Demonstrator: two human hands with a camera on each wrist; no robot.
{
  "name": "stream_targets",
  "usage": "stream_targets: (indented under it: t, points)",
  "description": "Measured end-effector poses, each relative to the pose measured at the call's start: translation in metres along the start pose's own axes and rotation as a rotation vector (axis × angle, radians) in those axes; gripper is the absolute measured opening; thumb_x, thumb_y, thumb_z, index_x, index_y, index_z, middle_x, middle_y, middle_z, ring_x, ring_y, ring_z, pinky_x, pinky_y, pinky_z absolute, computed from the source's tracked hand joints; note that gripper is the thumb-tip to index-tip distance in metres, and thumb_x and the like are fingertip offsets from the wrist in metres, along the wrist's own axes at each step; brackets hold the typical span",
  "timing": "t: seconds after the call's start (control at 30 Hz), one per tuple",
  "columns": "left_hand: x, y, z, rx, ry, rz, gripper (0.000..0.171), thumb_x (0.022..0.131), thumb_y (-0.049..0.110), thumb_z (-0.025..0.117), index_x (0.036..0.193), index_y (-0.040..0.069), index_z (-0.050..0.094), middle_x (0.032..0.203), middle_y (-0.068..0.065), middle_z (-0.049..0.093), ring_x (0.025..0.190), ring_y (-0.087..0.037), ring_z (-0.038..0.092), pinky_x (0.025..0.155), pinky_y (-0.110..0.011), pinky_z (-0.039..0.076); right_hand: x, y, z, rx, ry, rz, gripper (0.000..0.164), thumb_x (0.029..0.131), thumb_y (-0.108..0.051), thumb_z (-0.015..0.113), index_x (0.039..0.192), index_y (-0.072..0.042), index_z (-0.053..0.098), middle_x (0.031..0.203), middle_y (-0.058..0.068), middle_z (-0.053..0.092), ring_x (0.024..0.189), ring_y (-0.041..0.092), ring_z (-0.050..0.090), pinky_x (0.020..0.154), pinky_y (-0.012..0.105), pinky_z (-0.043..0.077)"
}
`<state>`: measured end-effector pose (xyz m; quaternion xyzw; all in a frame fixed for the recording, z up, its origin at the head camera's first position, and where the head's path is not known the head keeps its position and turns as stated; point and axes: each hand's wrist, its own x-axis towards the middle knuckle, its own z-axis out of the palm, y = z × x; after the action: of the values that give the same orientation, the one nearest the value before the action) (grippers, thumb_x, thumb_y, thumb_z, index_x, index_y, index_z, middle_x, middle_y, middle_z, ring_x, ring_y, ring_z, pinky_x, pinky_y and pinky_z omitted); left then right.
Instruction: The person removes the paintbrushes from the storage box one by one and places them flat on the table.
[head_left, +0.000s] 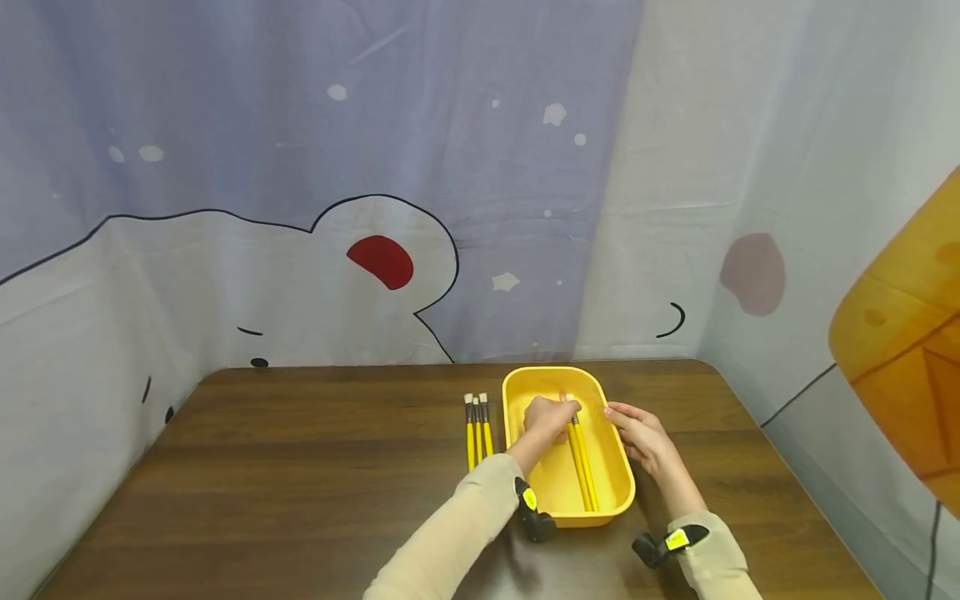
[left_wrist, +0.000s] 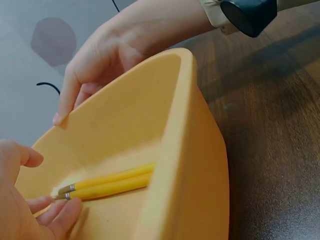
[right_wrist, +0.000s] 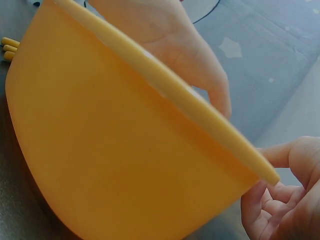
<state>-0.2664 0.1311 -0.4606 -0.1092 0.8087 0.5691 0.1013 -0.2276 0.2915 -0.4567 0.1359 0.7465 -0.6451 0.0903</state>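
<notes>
A yellow plastic bin (head_left: 551, 492) with rounded corners stands on the table. Inside, two paintbrushes (head_left: 582, 467) with yellow handles lie side by side along its length, bristles toward the far end. My left hand (head_left: 551, 418) reaches down into the bin. In the left wrist view its fingers (left_wrist: 67, 217) touch the bristle ends of the brushes (left_wrist: 107, 186), while the thumb stands apart from them. With my right hand (head_left: 647, 437) I hold the bin's right rim, thumb on top and the other fingers (right_wrist: 252, 205) curled below against the outer wall.
Left of the bin, three more yellow-handled paintbrushes (head_left: 477, 429) lie on the brown wooden table (head_left: 300, 483), bristles pointing away; my left forearm hides their lower ends. A printed curtain (head_left: 510, 167) hangs behind the table's far edge.
</notes>
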Motion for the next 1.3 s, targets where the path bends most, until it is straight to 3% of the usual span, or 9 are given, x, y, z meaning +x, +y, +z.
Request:
stream_targets:
  t: [0.2, 0.43, 0.57, 0.73, 0.83, 0.9, 1.1, 1.3]
  points:
    - [0.001, -0.007, 0.001, -0.013, 0.001, 0.016, 0.018, 0.074, 0.023, 0.075, 0.073, 0.006, 0.069, 0.059, 0.0, 0.062, 0.049, -0.016, 0.063, 0.048, -0.024, 0.056, 0.0, 0.0, 0.0, 0.007, -0.006, -0.002, 0.057, 0.096, -0.028, 0.057, 0.142, 0.002, 0.04, 0.094, -0.006, 0.068, 0.08, 0.004, 0.066, 0.067, 0.02, 0.058]
    - [-0.001, -0.009, 0.004, 0.027, 0.028, 0.057, 0.011, 0.07, 0.015, 0.077, 0.074, 0.006, 0.072, 0.063, -0.001, 0.066, 0.047, -0.012, 0.061, 0.041, -0.016, 0.048, -0.002, 0.001, 0.001, 0.024, -0.024, -0.012, 0.059, 0.096, -0.029, 0.058, 0.142, 0.003, 0.039, 0.092, -0.008, 0.068, 0.08, 0.004, 0.066, 0.068, 0.021, 0.058]
    - [-0.003, -0.01, 0.005, 0.043, 0.048, 0.079, 0.01, 0.07, 0.011, 0.077, 0.077, 0.005, 0.074, 0.069, -0.003, 0.069, 0.048, -0.011, 0.061, 0.04, -0.017, 0.049, -0.002, 0.002, 0.001, 0.023, -0.035, -0.018, 0.061, 0.096, -0.03, 0.058, 0.143, 0.003, 0.037, 0.092, -0.008, 0.068, 0.08, 0.004, 0.066, 0.068, 0.022, 0.058]
    - [-0.003, -0.012, 0.004, 0.128, 0.073, 0.137, 0.008, 0.069, 0.006, 0.075, 0.078, 0.006, 0.075, 0.067, -0.002, 0.069, 0.049, -0.011, 0.059, 0.042, -0.017, 0.047, -0.002, 0.001, 0.002, 0.028, -0.026, -0.011, 0.06, 0.096, -0.03, 0.058, 0.142, 0.003, 0.038, 0.091, -0.008, 0.067, 0.08, 0.004, 0.066, 0.067, 0.022, 0.058]
    - [-0.004, -0.012, 0.004, 0.191, 0.086, 0.171, 0.008, 0.066, 0.004, 0.076, 0.066, 0.008, 0.069, 0.059, 0.002, 0.059, 0.05, -0.011, 0.048, 0.042, -0.016, 0.037, -0.001, 0.001, 0.002, 0.023, -0.026, -0.01, 0.059, 0.096, -0.029, 0.057, 0.142, 0.003, 0.038, 0.092, -0.008, 0.067, 0.08, 0.004, 0.065, 0.068, 0.022, 0.058]
    - [-0.005, -0.011, 0.003, 0.213, 0.09, 0.186, 0.019, 0.065, 0.004, 0.076, 0.059, 0.01, 0.06, 0.058, 0.002, 0.051, 0.053, -0.012, 0.041, 0.044, -0.018, 0.03, -0.001, 0.002, 0.002, 0.02, -0.029, -0.011, 0.059, 0.096, -0.029, 0.057, 0.142, 0.003, 0.038, 0.093, -0.007, 0.067, 0.081, 0.004, 0.065, 0.068, 0.022, 0.058]
    - [-0.006, -0.011, 0.002, 0.234, 0.102, 0.204, 0.041, 0.065, 0.003, 0.076, 0.051, 0.017, 0.04, 0.053, 0.004, 0.038, 0.051, -0.013, 0.034, 0.043, -0.02, 0.024, 0.0, 0.003, 0.002, 0.023, -0.034, -0.008, 0.06, 0.096, -0.03, 0.057, 0.143, 0.003, 0.037, 0.093, -0.007, 0.068, 0.081, 0.004, 0.066, 0.067, 0.022, 0.058]
    - [-0.007, -0.011, 0.001, 0.26, 0.114, 0.233, 0.053, 0.066, 0.001, 0.073, 0.046, 0.02, 0.028, 0.044, 0.007, 0.024, 0.045, -0.012, 0.024, 0.039, -0.021, 0.016, 0.002, 0.004, 0.001, 0.019, -0.034, -0.008, 0.06, 0.097, -0.029, 0.056, 0.143, 0.003, 0.036, 0.095, -0.007, 0.068, 0.082, 0.005, 0.066, 0.069, 0.023, 0.058]
